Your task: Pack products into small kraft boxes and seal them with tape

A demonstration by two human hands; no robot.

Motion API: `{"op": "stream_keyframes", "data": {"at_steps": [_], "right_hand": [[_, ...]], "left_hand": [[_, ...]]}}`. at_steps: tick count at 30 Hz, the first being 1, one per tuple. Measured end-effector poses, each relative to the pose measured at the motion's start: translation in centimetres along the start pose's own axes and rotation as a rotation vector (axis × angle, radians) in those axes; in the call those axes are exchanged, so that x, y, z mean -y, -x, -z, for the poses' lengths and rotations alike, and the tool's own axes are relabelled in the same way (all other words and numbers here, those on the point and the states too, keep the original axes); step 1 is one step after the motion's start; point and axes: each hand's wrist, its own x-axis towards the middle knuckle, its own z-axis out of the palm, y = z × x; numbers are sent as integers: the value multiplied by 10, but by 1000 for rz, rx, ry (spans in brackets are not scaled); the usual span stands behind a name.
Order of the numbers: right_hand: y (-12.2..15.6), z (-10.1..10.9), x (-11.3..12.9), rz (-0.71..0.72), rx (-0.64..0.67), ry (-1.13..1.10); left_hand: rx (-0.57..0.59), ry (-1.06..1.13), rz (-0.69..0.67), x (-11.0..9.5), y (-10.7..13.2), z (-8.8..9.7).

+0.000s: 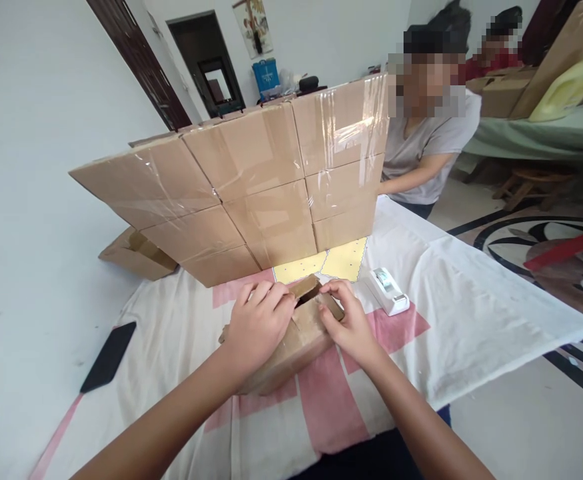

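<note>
Showing, in the head view, a table spread with a creased white cloth [476,313] bearing pink patches. A small cardboard box [291,363] rests near its front edge, its slotted top beneath both hands. The left hand [261,317] lies across the top with bent fingers; whether it grips cannot be told. The right hand [346,317] is partly open, thumb and forefinger apart at the opening. Behind stands a large taped cardboard panel [271,230], with yellow sheets [346,260] at its foot. A white tape dispenser [390,293] sits to the right; a black phone [109,358], far left. Beyond: a co-worker [414,147] in a pale shirt, a green-covered table [546,140], a wooden stool [536,180], a patterned floor [501,413], and a pale wall [31,133] with a dark doorway [199,47].
</note>
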Motion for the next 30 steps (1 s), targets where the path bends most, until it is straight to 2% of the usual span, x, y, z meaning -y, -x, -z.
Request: {"op": "stream_keyframes", "data": {"at_steps": [6, 11, 15, 20, 22, 25, 30], "right_hand": [[3, -2, 6, -87, -8, -67], [4, -4, 7, -99, -12, 3], [6, -4, 7, -86, -33, 126], [10, -2, 9, -98, -19, 169], [12, -1, 10, -94, -21, 177], [13, 0, 11, -84, -25, 172], [14, 0, 11, -72, -26, 152]], "left_hand": [[-43, 42, 5, -7, 4, 15], [8, 41, 42, -9, 8, 15], [107, 83, 116, -12, 8, 12], [381, 293, 331, -16, 1, 7], [445, 388, 391, -15, -2, 7], [465, 474, 428, -11, -6, 7], [439, 581, 418, -5, -11, 3]]}}
